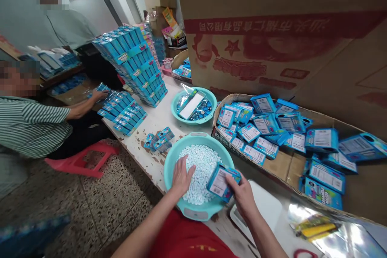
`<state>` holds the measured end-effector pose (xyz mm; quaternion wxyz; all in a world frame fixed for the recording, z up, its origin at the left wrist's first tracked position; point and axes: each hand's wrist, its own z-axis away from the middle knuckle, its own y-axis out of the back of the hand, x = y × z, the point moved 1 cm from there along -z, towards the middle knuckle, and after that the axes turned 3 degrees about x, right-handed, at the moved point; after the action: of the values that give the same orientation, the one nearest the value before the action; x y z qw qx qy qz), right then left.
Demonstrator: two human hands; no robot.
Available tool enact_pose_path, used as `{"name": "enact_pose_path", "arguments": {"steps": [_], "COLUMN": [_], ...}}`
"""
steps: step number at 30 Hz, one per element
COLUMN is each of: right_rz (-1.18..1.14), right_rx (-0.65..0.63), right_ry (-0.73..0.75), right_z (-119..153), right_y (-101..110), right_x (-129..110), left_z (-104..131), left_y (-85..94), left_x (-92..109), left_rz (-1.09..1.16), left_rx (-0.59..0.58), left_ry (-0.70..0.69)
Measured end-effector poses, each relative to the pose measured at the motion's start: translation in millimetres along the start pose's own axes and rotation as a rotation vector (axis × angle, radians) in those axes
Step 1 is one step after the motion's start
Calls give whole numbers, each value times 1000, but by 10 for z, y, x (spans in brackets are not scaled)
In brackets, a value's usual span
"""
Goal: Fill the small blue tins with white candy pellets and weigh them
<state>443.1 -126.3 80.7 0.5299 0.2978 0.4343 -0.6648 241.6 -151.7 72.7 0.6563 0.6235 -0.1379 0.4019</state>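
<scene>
A turquoise basin (169,169) in front of me holds a heap of small white candies (201,161). My left hand (182,175) rests on the candies at the left side, fingers stretched out and slightly apart. In my right hand (240,189) is a blue candy box (222,182), tilted over the right part of the basin with its white label panel facing up. The thumb lies across the box; the fingers beneath it are hidden. Just left of the basin, a few filled-looking small blue boxes (159,139) stand together on the table.
A second turquoise basin (174,111) behind holds blue pieces and a white-labelled pack. Many blue boxes lie in a long cardboard tray (279,165) at right. Beside my right arm is a white flat device (264,201). Stacked boxes (136,64) rise at left; a co-worker (36,125) sits near them.
</scene>
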Motion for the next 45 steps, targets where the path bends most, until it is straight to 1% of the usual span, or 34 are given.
{"name": "enact_pose_path", "arguments": {"steps": [1,3,5,7,9,11,13,15,17,18,20,22,24,25,27,29,32,33,34,38,41,45], "right_rz": [-63,-154,-217,-275,-308,-312,-310,-305,-244,-168,65,319,495,549,623,680,761,786,812,879,892,881], "right_rx": [42,82,110,157,179,179,180,188,192,191,177,140,76,41,-27,-68,-103,-109,-107,-96,-96,-97], "right_ry": [-2,-15,-39,-57,-64,-57,-49,-43,-25,2,106,264,415,466,506,506,524,542,560,564,588,597], "right_z": [-33,-71,-80,-78,-82,-93,-102,-92,-60,-39,-5,5,-10,-22,-41,-41,-7,6,14,-15,-63,-91], "right_y": [11,30,47,62,73,84,96,109,117,113,79,1,-114,-178,-302,-402,-489,-503,-511,-531,-550,-539], "right_x": [59,174,248,273,269,255,237,205,153,121,61,28,41,62,121,167,167,150,130,69,29,-30], "left_z": [-2,19,73,151,226,264,241,164,66,20,-54,-99,-122,-130,-143,-161,-201,-216,-231,-284,-302,-299], "left_y": [-61,-208,-378,-557,-723,-843,-889,-854,-754,-686,-524,-348,-188,-126,-51,-37,-59,-64,-66,-51,-21,25], "left_x": [-87,-174,-142,-32,84,151,146,79,-6,-39,-56,11,152,236,396,510,580,588,596,633,680,753], "left_rz": [-162,-401,-485,-485,-427,-308,-127,92,270,332,402,512,694,802,991,1085,1135,1144,1155,1216,1265,1246], "left_rx": [-16,-129,-212,-253,-281,-279,-235,-196,-189,-198,-223,-230,-194,-163,-87,17,203,246,266,231,232,233], "left_ry": [62,167,247,276,251,185,138,171,254,290,315,316,294,275,226,187,190,195,197,215,226,189]}}
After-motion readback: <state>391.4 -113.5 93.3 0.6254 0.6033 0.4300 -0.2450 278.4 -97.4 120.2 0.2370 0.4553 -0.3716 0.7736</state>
